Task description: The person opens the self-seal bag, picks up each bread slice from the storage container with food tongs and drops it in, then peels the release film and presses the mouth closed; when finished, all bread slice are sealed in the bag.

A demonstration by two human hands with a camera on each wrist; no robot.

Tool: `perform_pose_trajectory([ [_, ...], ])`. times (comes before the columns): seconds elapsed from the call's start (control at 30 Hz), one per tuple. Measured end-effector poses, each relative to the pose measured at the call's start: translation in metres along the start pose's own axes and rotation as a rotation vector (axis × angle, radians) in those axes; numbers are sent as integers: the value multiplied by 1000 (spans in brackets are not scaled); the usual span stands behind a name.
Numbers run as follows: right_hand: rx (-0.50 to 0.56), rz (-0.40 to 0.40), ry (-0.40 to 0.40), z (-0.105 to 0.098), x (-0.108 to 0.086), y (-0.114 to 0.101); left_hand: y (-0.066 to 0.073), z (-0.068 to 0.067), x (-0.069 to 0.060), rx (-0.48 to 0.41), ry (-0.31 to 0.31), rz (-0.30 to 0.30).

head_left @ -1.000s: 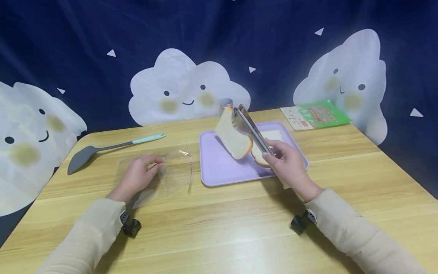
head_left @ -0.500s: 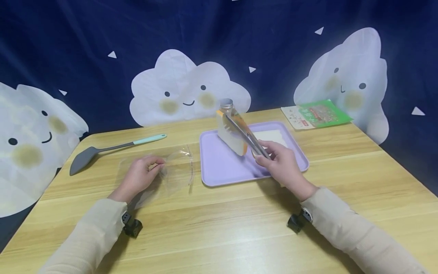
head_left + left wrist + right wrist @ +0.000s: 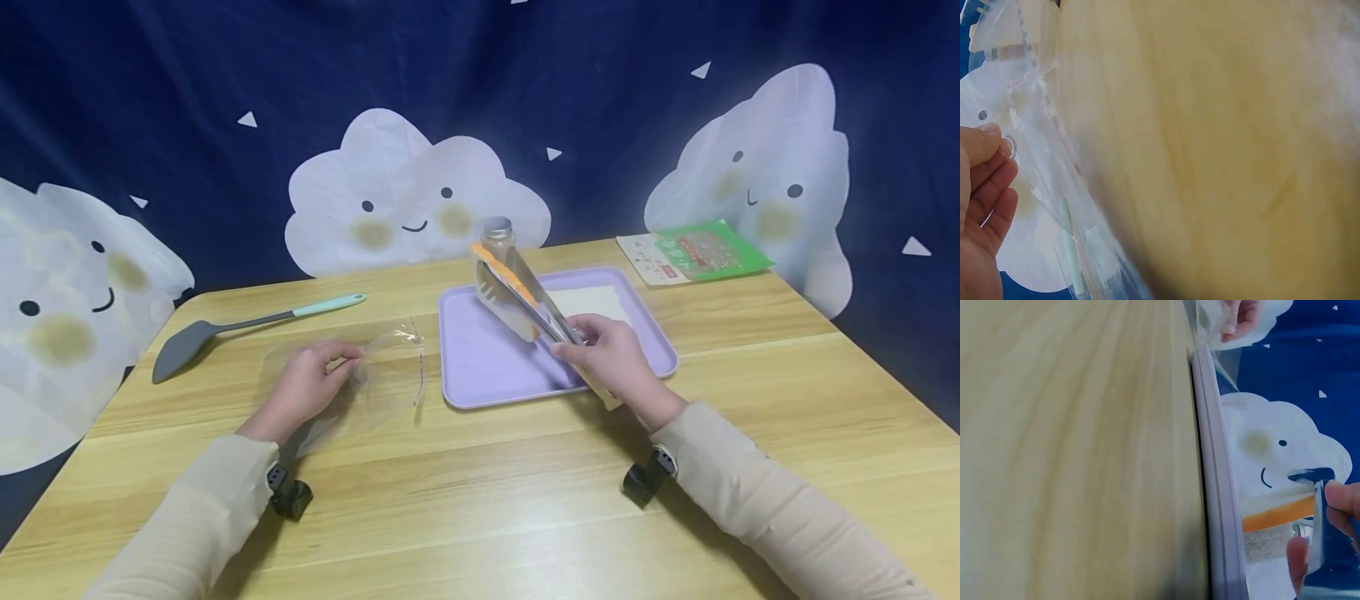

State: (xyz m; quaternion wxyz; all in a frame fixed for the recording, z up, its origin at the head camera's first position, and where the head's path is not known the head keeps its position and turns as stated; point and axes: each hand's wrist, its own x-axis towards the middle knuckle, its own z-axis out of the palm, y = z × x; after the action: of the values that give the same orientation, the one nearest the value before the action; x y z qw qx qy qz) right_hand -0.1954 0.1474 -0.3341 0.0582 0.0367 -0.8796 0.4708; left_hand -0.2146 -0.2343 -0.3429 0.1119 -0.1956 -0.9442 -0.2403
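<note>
Nearest us, two beige sleeves run out of the head view at the bottom, with the near edge of the tabletop. Between them, wood grain leaves us room up to the near edge of the purple tray.

Left of the tray, we see the left hand pinching a transparent bag between thumb and forefinger, its other fingers loosely bent. The bag's outline is hard to follow. The left wrist view shows that pinch closely, though its left border crops the hand.

By the tray's near right corner, the right hand grips metal tongs; we cannot identify the pale strip beneath it. The tongs hold a bread slice tilted above the tray; we cannot tell whether it touches. The right wrist view adds the tray's outer wall. Toward the tray's far right corner lies another slice, partly hidden.

Farther off, a spatula lies near the tabletop's far left corner. A lidded jar has its base hidden, and a green packet occupies the far right corner, before a blue curtain.
</note>
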Motion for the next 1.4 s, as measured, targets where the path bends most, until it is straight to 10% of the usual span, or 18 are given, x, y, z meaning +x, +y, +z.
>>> perform_pose_trajectory([
  [0.6, 19, 89, -24, -1, 2, 0, 1, -1, -1, 6, -5, -8],
  [1.4, -178, -15, 19, 1, 7, -4, 0, -1, -1, 14, 11, 12],
])
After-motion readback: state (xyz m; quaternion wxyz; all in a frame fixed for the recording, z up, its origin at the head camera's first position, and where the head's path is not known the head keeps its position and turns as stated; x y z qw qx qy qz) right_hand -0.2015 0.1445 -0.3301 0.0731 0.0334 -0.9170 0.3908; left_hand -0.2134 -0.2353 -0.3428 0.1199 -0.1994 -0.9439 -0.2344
